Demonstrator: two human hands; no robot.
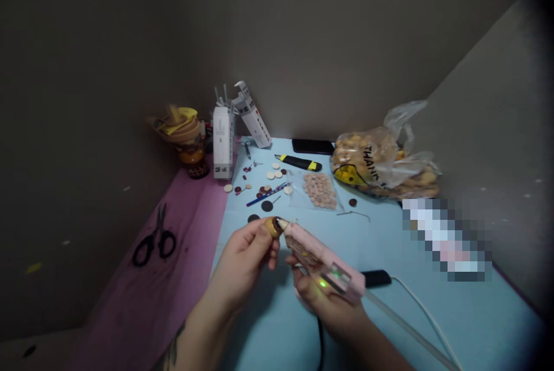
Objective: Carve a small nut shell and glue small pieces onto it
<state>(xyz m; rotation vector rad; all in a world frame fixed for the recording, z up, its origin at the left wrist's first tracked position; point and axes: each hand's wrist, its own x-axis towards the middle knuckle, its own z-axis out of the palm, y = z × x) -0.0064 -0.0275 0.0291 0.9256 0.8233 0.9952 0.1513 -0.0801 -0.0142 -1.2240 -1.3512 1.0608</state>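
My right hand [322, 302] grips a pink glue gun [322, 258] with a green light lit on its rear; a clear glue stick trails from its back. Its nozzle touches a small round brown piece [273, 226] pinched between the fingers of my left hand [244, 258]. Both hands hover over the light blue mat [454, 313], near its front left part.
Black scissors [154, 239] lie on the pink mat at left. Small discs, a blue pencil [268, 193], a clear bag of tan discs [320, 189], a yellow-black cutter [298, 162], a phone [312, 146], white boxes [223, 141], a cup [186, 137] and a filled plastic bag [381, 163] sit behind.
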